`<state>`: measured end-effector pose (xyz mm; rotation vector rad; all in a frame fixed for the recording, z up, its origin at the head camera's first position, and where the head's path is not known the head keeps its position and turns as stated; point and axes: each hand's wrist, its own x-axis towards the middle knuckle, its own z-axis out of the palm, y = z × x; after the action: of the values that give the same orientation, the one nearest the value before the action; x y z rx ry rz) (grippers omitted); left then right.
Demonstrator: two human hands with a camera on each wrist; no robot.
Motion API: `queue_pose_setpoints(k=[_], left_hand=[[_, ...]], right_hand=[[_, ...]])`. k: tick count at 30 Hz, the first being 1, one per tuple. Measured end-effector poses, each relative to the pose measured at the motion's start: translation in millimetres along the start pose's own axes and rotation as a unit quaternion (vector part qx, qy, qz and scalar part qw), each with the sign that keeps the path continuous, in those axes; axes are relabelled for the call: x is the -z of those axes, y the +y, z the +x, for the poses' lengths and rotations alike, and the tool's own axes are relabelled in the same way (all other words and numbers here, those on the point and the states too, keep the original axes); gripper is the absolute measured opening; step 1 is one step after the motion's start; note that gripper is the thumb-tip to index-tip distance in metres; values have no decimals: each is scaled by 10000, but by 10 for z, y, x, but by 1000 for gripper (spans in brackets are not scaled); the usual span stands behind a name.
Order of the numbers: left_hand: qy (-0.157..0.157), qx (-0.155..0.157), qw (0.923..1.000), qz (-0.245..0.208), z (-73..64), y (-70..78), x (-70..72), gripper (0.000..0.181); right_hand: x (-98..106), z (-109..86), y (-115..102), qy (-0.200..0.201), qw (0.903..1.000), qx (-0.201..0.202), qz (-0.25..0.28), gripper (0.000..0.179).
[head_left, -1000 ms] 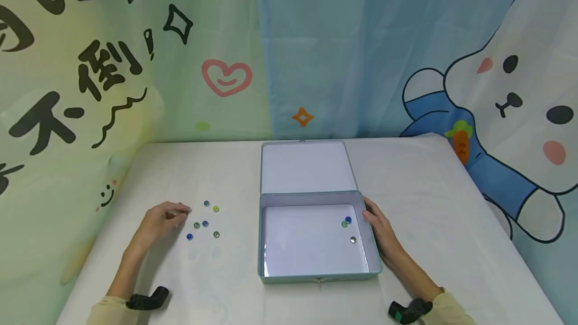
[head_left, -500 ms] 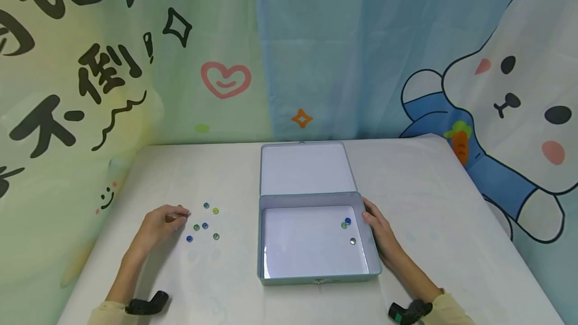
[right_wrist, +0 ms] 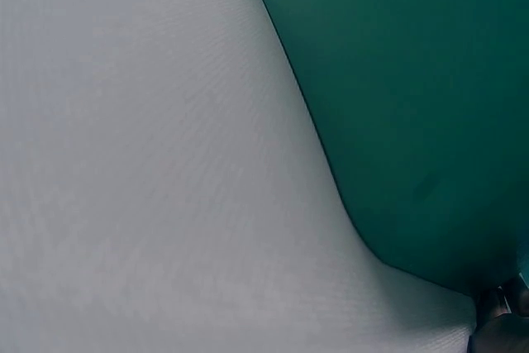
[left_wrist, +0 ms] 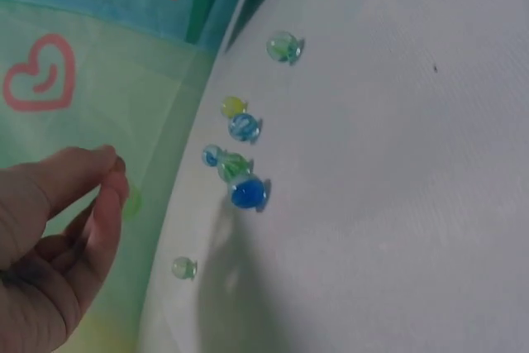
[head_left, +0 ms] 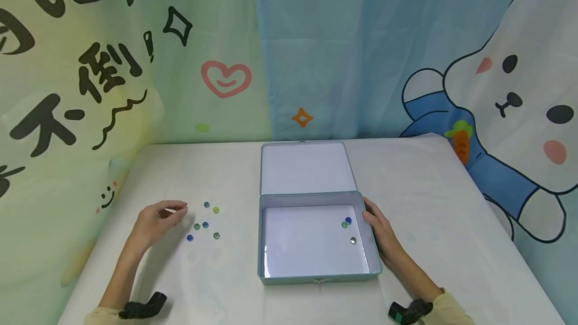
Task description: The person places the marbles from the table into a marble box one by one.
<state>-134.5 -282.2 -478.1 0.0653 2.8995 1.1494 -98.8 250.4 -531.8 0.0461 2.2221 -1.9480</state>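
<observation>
My left hand [head_left: 158, 222] is raised over the left of the table, beside a group of glass marbles. Its thumb and fingertips [left_wrist: 107, 159] meet; I cannot tell whether something small is pinched there. A blue marble [head_left: 190, 237], a green marble [head_left: 217, 235] and a yellow marble [head_left: 215, 210] lie among several on the cloth. One pale green marble [left_wrist: 183, 268] sits apart in the left wrist view, hidden in the head view. My right hand [head_left: 381, 232] grips the right wall of a green tin box [head_left: 319, 280], thumb at the rim. Inside lie three marbles, including a blue one [head_left: 348, 220].
The box lid [head_left: 307, 167] is folded back flat behind the box. A white cloth [head_left: 226, 290] covers the table. A printed curtain [head_left: 316, 54] hangs right behind the table's far edge. Black wrist cameras [head_left: 143, 307] sit on both forearms.
My left hand has drawn slightly back to the left, its fingertips farther from the marbles. The right hand and box have stayed put, as have the visible marbles.
</observation>
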Motion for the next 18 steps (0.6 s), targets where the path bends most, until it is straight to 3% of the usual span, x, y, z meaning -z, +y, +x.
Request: queue_pose_setpoints(k=[3, 7, 18], left_hand=[[-106, -99, 9991, -409, 15, 55, -11, 31], [-280, -453, 9949, -856, 17, 150, -20, 28], [-580, -1237, 9799, -1456, 4, 411, -67, 18]], right_hand=[[3, 6, -6, 16, 10000, 15, 14, 54], [3, 14, -9, 18, 10000, 23, 13, 54], [4, 9, -11, -16, 9999, -7, 116, 55]])
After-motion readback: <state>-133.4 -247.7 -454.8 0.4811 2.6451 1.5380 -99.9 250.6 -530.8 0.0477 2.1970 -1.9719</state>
